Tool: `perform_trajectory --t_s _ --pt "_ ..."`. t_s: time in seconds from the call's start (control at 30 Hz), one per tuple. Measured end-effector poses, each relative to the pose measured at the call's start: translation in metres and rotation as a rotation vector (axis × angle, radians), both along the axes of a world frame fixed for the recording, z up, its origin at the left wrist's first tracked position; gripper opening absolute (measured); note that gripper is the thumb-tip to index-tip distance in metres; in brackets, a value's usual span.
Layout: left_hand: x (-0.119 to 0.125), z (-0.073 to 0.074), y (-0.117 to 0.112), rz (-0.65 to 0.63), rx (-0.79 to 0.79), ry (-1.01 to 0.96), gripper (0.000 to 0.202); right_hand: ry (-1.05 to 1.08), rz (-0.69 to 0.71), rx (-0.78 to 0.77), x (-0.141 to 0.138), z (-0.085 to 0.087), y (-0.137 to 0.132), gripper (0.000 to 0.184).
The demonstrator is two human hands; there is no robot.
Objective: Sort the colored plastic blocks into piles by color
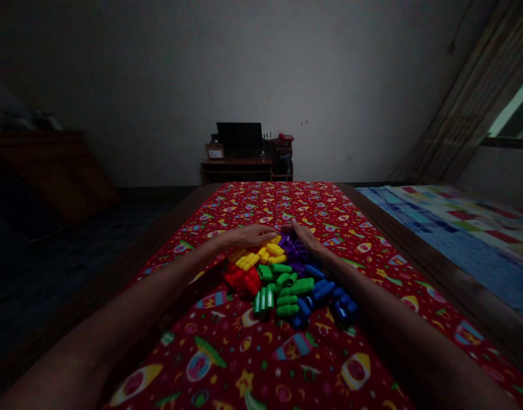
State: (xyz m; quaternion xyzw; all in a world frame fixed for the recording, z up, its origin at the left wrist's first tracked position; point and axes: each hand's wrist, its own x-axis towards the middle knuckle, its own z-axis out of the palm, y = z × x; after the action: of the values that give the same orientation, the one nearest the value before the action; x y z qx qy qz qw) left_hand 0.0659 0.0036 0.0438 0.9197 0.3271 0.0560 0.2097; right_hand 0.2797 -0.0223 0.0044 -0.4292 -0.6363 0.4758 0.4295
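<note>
A heap of plastic building blocks [282, 279] lies on a red patterned sheet [252, 353]: yellow, red, green, purple and blue pieces. Both my forearms reach round the heap from either side. My left hand [252, 234] lies flat behind the yellow blocks, fingers stretched towards the middle. My right hand [304, 236] lies flat behind the purple blocks, fingers out; its fingertips nearly meet those of the left hand. Neither hand grips a block.
The sheet covers a long wooden-framed bed [415, 245]. A checked blanket [457, 228] lies to the right, beside a curtain [470, 108]. A small desk with a dark screen [239, 139] stands against the far wall. The room is dim.
</note>
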Motion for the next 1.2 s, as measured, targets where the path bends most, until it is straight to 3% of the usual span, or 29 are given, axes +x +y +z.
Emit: perform_trajectory --t_s 0.2,0.3,0.37,0.43,0.53,0.63,0.73,0.83,1.0,1.2 --pt "-0.064 0.005 -0.056 0.221 0.154 -0.072 0.055 0.049 0.205 -0.024 -0.076 0.019 -0.017 0.079" --pt "-0.077 0.007 -0.087 0.323 0.284 -0.146 0.054 0.071 0.207 -0.053 -0.088 0.037 -0.027 0.078" --pt "-0.073 0.01 -0.112 0.357 0.406 -0.2 0.05 0.065 0.168 -0.031 -0.072 0.046 -0.033 0.077" --pt "-0.056 0.013 -0.143 0.308 0.506 -0.222 0.045 0.031 0.103 0.018 -0.039 0.049 -0.042 0.073" --pt "-0.01 0.009 -0.192 0.028 0.584 -0.15 0.041 -0.072 0.008 0.063 0.022 0.037 -0.07 0.068" --pt "0.043 -0.006 -0.226 -0.302 0.636 -0.079 0.043 -0.188 -0.08 0.066 0.063 0.012 -0.113 0.067" --pt "0.082 -0.022 -0.231 -0.402 0.715 -0.069 0.034 -0.239 -0.15 0.108 0.07 -0.01 -0.147 0.062" --pt "0.091 -0.031 -0.215 -0.294 0.781 -0.009 0.027 -0.204 -0.177 0.158 0.054 -0.023 -0.153 0.065" --pt "0.054 -0.028 -0.196 -0.088 0.817 0.131 0.023 -0.129 -0.163 0.207 -0.003 -0.027 -0.128 0.074" --pt "-0.005 -0.014 -0.186 0.084 0.816 0.201 0.024 -0.012 -0.109 0.268 -0.076 -0.009 -0.112 0.077"
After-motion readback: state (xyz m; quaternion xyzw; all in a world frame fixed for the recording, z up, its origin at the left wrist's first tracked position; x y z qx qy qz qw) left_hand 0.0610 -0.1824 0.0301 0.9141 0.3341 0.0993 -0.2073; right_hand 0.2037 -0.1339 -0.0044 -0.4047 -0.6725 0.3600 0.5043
